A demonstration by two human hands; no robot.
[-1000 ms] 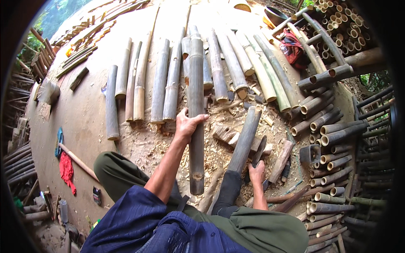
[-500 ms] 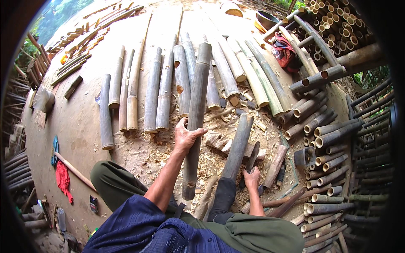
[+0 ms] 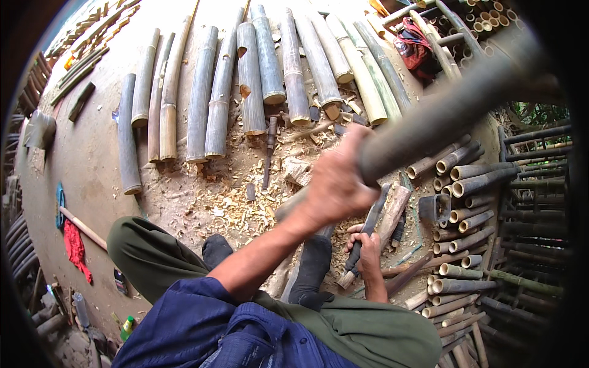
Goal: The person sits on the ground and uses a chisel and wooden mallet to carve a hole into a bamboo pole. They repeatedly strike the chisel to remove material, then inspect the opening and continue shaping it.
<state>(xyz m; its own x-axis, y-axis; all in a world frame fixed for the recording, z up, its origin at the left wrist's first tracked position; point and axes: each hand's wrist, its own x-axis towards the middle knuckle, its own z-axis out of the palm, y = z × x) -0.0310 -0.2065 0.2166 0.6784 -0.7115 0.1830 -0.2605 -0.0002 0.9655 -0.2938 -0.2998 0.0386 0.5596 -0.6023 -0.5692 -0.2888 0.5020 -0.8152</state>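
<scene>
- Gripping one end of a thick, round, grey-brown bamboo tube (image 3: 442,116), the left hand (image 3: 342,178) is looking blurry.
- Its bare forearm (image 3: 264,248) is reaching across to the right, and the tube is slanting up toward the top right.
- Lower down, the right hand (image 3: 369,253) is holding a long, dark, narrow tool (image 3: 375,207), which is leaning up and right.
- Pale yellow chips (image 3: 245,205) are lying on the brown ground (image 3: 80,159).

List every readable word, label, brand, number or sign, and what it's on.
None can be read.
Green bottle, lower left: any print too small.
Small dark object beside the left knee: any marks too small.
Bamboo tube in the left hand: blurred, no lettering visible.
</scene>
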